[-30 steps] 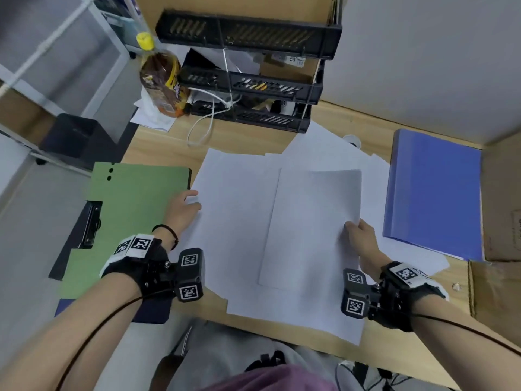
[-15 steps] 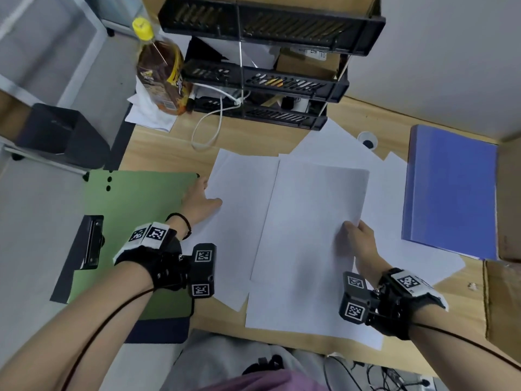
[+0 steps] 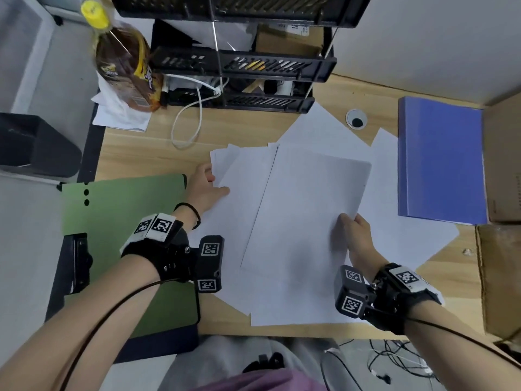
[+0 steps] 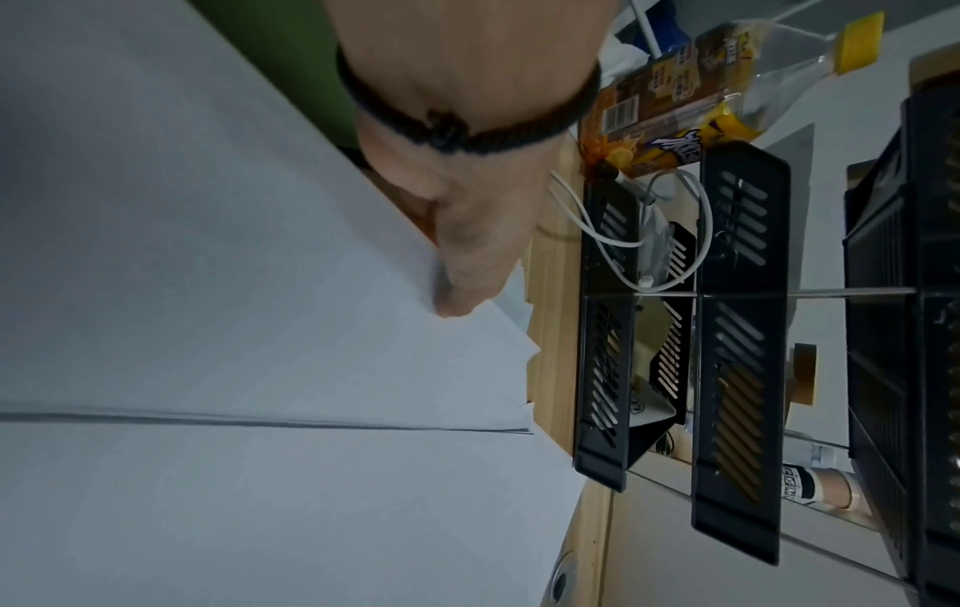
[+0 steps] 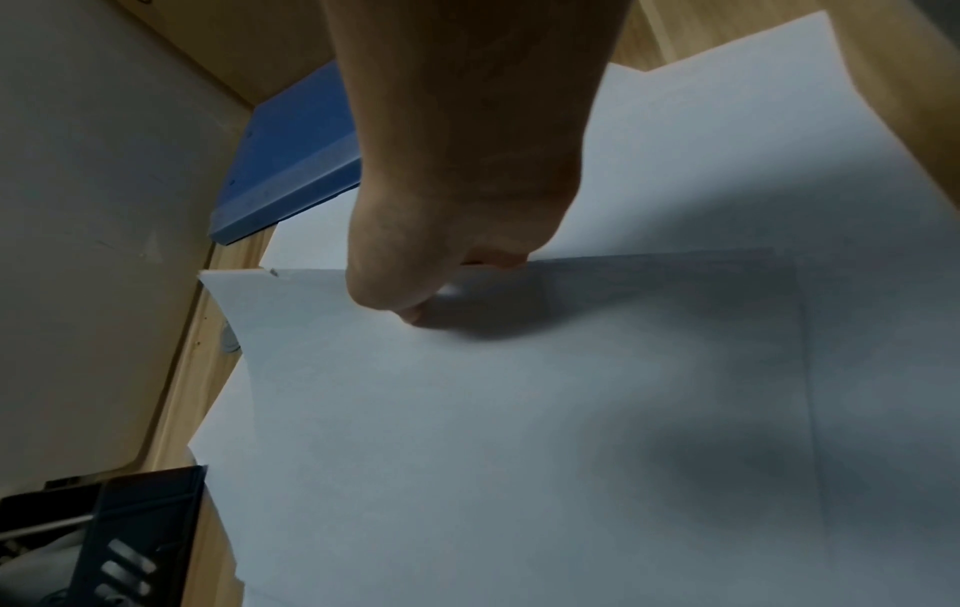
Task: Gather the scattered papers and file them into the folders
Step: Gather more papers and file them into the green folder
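Several white papers (image 3: 298, 221) lie overlapped across the middle of the wooden desk (image 3: 146, 153). My left hand (image 3: 214, 184) grips the left edge of the fanned sheets, thumb on top of the papers (image 4: 260, 328). My right hand (image 3: 349, 221) pinches the right edge of the top sheet (image 5: 519, 410), thumb above and fingers hidden beneath. An open green folder (image 3: 121, 221) lies flat at the desk's left edge, beside my left wrist. A shut blue folder (image 3: 439, 159) rests on the right, over the edges of some loose sheets; its corner (image 5: 291, 164) shows past my right hand.
A black tiered tray rack (image 3: 245, 66) stands at the back, with a brown drink bottle (image 3: 124, 63) and a white cable (image 3: 191, 119) to its left. A cardboard box (image 3: 501, 165) borders the right side. A cable grommet (image 3: 356, 118) sits behind the papers.
My left hand has slid forward and right along the sheets' left edge, drawing them in toward the centre. My right hand keeps its hold on the top sheet's right edge.
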